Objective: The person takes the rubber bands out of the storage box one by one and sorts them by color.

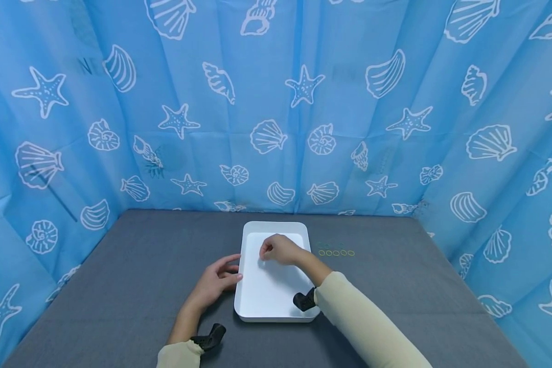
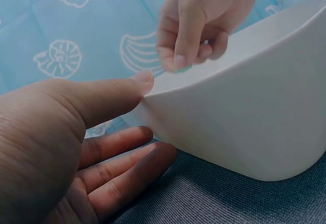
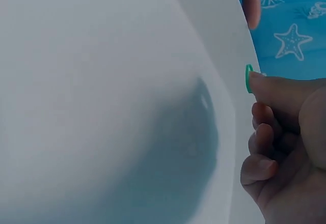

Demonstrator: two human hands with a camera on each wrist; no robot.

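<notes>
A white rectangular tray (image 1: 271, 299) lies on the grey cloth. Over its inside, my right hand (image 1: 279, 249) pinches a small thin green ring (image 3: 247, 79) between thumb and forefinger, the other fingers curled in. Some of that ring (image 2: 182, 70) also shows under the fingertips in the left wrist view. My left hand (image 1: 215, 282) is at the tray's left side. Its thumb touches the rim, while the other fingers extend loosely beside the outer wall, as the left wrist view shows.
Right of the tray, several small yellow rings (image 1: 332, 253) lie in a row on the cloth. Fainter green rings (image 1: 342, 246) lie just behind them. A blue curtain (image 1: 276, 102) with white shells and starfish encloses the back and sides of the grey table surface (image 1: 133, 286).
</notes>
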